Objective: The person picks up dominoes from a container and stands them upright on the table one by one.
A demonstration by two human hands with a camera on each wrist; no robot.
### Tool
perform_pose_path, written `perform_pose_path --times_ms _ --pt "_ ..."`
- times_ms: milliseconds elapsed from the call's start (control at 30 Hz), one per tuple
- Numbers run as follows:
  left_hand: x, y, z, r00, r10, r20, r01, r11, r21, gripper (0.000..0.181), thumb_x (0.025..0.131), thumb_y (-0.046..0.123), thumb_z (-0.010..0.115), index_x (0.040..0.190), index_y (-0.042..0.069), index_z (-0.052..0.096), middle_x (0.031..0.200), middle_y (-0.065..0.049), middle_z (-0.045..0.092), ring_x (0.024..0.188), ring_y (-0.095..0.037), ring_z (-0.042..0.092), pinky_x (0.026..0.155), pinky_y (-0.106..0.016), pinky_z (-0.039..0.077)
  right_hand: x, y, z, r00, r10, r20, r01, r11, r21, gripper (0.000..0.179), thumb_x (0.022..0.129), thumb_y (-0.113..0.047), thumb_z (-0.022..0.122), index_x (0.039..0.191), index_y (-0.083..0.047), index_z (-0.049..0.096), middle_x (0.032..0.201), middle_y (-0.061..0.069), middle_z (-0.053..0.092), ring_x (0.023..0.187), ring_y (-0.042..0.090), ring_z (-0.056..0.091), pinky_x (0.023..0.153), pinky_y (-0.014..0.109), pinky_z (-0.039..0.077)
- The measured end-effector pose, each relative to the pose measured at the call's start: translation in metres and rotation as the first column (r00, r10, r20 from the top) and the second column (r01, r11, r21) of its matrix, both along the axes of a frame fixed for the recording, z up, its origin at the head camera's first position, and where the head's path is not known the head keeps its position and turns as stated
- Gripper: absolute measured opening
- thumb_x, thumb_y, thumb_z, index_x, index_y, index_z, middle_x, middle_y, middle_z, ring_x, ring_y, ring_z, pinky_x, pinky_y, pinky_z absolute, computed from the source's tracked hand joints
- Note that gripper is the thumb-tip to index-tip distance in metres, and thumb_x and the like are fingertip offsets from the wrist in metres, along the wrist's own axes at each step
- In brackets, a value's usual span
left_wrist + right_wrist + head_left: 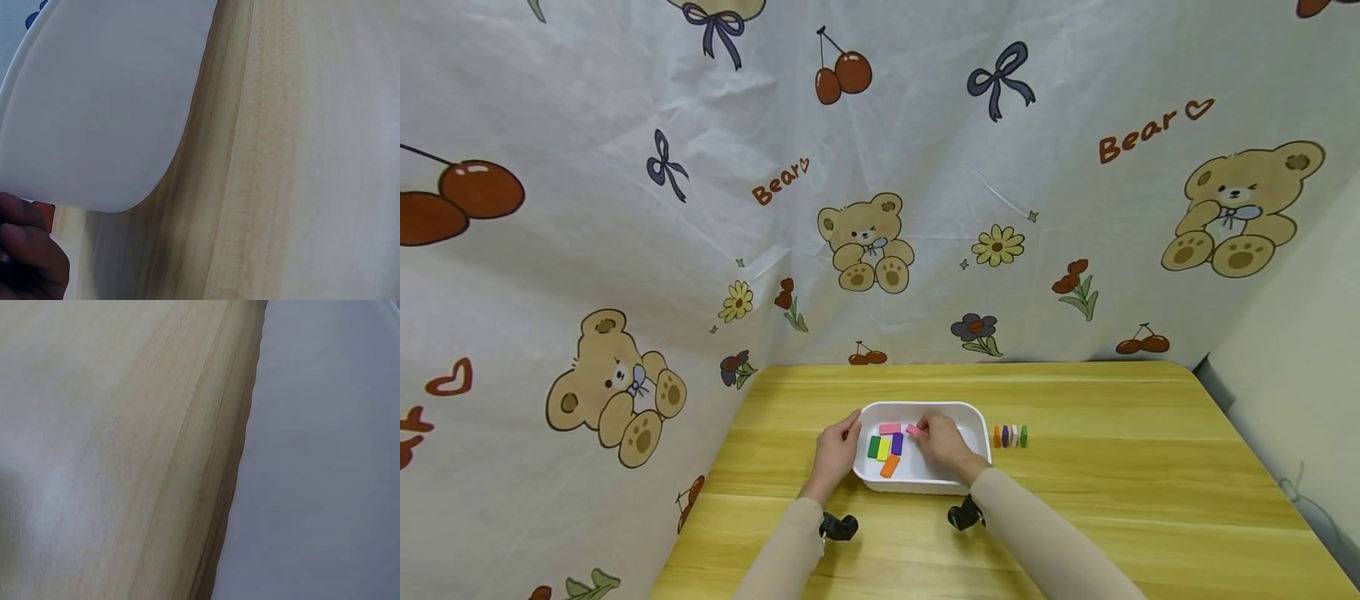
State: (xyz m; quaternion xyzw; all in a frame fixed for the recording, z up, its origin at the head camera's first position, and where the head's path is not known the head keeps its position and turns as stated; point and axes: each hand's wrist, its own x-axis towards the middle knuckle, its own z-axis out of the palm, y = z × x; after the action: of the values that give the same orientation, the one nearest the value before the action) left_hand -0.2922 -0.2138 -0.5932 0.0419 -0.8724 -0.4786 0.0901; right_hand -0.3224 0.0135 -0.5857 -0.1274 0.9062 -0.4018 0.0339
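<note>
A white plastic tray [917, 487] stands on the table, holding several small coloured blocks. My left hand [835, 454] grips the tray's left rim; in the left wrist view its curled fingers [34, 250] show at the tray's corner. Inside the tray, my right hand [943, 446] pinches a pink block [914, 430] by its right end. Left of it lie another pink block [890, 428], a purple block [897, 443], a green block [873, 447], a yellow block [883, 451] and a tilted orange block [890, 466]. The right wrist view shows the tray wall [319, 456] without the hand.
Right of the tray, an orange block [997, 437], a purple block [1005, 436], a white block [1014, 436] and a green block [1024, 436] stand in a row on the wooden table [1112, 483]. A bear-printed cloth [925, 167] hangs behind and along the left.
</note>
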Motion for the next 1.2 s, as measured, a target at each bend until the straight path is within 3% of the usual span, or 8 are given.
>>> perform_pose_path --times_ms 200,433,767,1000,1200 --pt "0.0 0.001 -0.001 1.0 0.001 -0.013 -0.001 1.0 -0.007 0.036 0.107 0.023 0.057 0.14 0.01 0.065 0.141 -0.011 0.065 0.133 -0.03 0.06 0.108 -0.048 0.053 0.0 0.001 0.0 0.998 0.023 -0.064 -0.023 1.0 -0.005 0.009 0.095 -0.002 0.067 0.101 0.001 0.071 0.094 0.011 0.067 0.086 0.021 0.058 0.082 0.04 0.055" --pt "0.001 0.002 0.001 1.0 0.0 -0.004 0.0 1.0 -0.012 0.037 0.107 0.023 0.057 0.141 0.01 0.064 0.142 -0.01 0.065 0.133 -0.029 0.06 0.108 -0.047 0.053 0.0 0.004 0.002 1.0 0.008 0.012 -0.008 1.0 -0.029 0.013 0.096 -0.005 0.066 0.107 0.001 0.072 0.099 0.011 0.067 0.087 0.02 0.057 0.083 0.039 0.054" --pt "0.001 0.002 0.007 1.0 -0.003 0.005 0.003 1.0 0.018 0.036 0.107 0.022 0.057 0.14 0.01 0.065 0.142 -0.011 0.065 0.133 -0.03 0.06 0.107 -0.047 0.054 0.001 0.009 0.007 0.999 0.015 0.046 -0.014 1.0 -0.022 0.01 0.096 -0.01 0.067 0.102 -0.002 0.068 0.09 0.007 0.066 0.08 0.017 0.056 0.073 0.031 0.05" --pt "0.002 0.003 0.007 1.0 -0.009 0.012 0.009 1.0 0.018 0.037 0.107 0.023 0.056 0.141 0.01 0.064 0.143 -0.012 0.064 0.134 -0.03 0.06 0.106 -0.048 0.054 0.003 0.011 0.01 0.99 0.011 0.137 -0.006 0.999 -0.039 0.011 0.098 -0.016 0.068 0.102 -0.006 0.066 0.09 0.004 0.064 0.083 0.016 0.056 0.074 0.029 0.051" --pt "0.003 0.004 0.006 1.0 -0.004 0.017 0.003 1.0 0.013 0.037 0.108 0.022 0.056 0.142 0.01 0.064 0.144 -0.012 0.063 0.135 -0.032 0.058 0.108 -0.049 0.053 0.002 0.013 0.012 0.992 0.053 0.113 -0.047 0.997 -0.053 0.022 0.095 -0.013 0.07 0.115 -0.005 0.066 0.091 0.002 0.066 0.081 0.014 0.058 0.07 0.027 0.051"
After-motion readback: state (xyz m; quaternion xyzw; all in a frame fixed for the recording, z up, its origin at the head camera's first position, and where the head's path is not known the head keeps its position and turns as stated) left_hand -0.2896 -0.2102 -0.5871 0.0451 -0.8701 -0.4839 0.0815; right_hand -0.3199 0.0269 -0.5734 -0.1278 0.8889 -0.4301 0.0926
